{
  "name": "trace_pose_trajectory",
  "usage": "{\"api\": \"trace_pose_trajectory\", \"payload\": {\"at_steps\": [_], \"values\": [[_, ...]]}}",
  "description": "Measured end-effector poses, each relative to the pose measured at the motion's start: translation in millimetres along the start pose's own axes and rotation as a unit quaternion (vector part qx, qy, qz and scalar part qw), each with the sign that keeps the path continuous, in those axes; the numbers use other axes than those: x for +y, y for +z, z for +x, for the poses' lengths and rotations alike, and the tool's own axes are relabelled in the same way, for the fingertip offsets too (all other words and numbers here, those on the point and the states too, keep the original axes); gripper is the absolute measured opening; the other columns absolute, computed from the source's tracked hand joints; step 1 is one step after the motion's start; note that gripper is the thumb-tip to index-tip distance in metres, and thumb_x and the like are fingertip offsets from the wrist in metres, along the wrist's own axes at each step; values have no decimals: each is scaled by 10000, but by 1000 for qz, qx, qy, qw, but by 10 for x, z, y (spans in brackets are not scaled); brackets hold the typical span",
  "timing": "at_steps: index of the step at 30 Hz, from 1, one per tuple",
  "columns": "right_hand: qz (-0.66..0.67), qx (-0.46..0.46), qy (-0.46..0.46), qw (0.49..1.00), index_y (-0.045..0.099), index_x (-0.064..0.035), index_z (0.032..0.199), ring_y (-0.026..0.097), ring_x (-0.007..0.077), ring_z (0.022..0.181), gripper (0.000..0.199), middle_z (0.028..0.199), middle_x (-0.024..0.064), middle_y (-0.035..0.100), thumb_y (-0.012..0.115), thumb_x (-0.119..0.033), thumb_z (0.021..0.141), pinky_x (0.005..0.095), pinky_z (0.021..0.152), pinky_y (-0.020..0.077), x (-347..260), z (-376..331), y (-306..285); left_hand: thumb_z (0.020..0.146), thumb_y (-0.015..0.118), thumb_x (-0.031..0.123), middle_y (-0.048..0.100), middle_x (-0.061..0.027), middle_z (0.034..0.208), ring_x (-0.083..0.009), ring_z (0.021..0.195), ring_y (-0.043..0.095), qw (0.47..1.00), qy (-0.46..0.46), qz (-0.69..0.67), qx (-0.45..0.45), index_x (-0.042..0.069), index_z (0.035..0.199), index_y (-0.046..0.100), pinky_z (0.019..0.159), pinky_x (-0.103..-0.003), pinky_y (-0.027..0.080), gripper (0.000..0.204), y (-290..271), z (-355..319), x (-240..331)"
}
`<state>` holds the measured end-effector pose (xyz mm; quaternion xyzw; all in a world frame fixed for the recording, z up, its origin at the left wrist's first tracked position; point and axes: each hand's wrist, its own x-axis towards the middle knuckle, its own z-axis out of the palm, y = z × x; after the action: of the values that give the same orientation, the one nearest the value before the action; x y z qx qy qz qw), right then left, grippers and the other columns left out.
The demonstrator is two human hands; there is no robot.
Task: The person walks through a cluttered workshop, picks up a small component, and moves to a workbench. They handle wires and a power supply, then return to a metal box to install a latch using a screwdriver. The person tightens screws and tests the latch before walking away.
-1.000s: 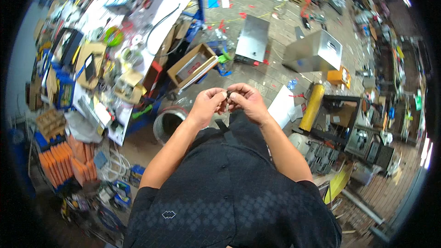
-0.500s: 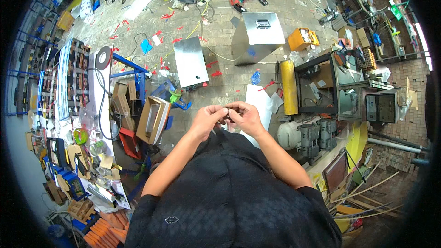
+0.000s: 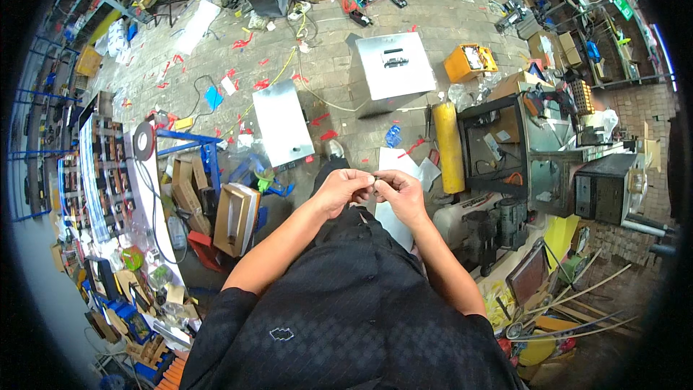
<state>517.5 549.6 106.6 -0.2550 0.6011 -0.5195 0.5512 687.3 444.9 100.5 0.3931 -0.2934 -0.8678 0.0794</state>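
My left hand (image 3: 342,189) and my right hand (image 3: 401,193) meet in front of my chest, fingertips pinched together on a small dark part (image 3: 375,179) that is too small to make out. Both forearms rise from my black shirt (image 3: 339,318). Below the hands lie white sheets of paper (image 3: 397,166) on the brick floor. A yellow gas cylinder (image 3: 447,146) lies just right of my right hand.
Two shiny metal boxes (image 3: 283,124) (image 3: 393,68) stand on the floor ahead. A cluttered workbench (image 3: 115,195) and wooden boxes (image 3: 232,218) are at my left. A metal rack (image 3: 538,146) with equipment and a pump (image 3: 487,220) are at my right. Cables and red scraps litter the floor.
My view has swung: the workbench slid to the left and more floor shows ahead. My hands stay together on the small part, shifting slightly lower in the picture.
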Motion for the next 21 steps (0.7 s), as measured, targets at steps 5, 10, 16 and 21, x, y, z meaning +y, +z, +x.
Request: {"api": "trace_pose_trajectory", "payload": {"at_steps": [5,10,16,21], "values": [[-5,7,17,1000,685,28,1100,664,99,754,178,931,62,720,681,-74,954,245,661,563,-236,832,-205,935,744,275,705,9,838,-91,703,634,999,-33,22,-13,86,945,733,654,-255,508,189,-108,718,603],[-87,33,21,995,677,29,1070,667,98,749,160,914,51,717,684,-76,950,252,669,562,-599,1606,-341,954,721,287,698,18,825,-81,691,636,997,-55,51,-27,102,933,727,636,-233,505,187,-240,1436,1147],[-140,60,15,988,689,17,1043,632,84,749,147,879,26,701,690,-90,943,248,683,526,-867,2342,-574,963,708,284,697,9,855,-83,716,636,995,-79,56,-16,84,995,720,648,-232,509,202,-194,2095,1717],[-187,119,-20,975,701,8,1014,627,97,762,135,864,52,703,700,-97,928,262,724,522,-777,3087,-845,960,705,257,699,-19,905,-83,723,620,986,-14,143,87,42,1109,703,659,-241,506,262,-149,2524,1984]]}}
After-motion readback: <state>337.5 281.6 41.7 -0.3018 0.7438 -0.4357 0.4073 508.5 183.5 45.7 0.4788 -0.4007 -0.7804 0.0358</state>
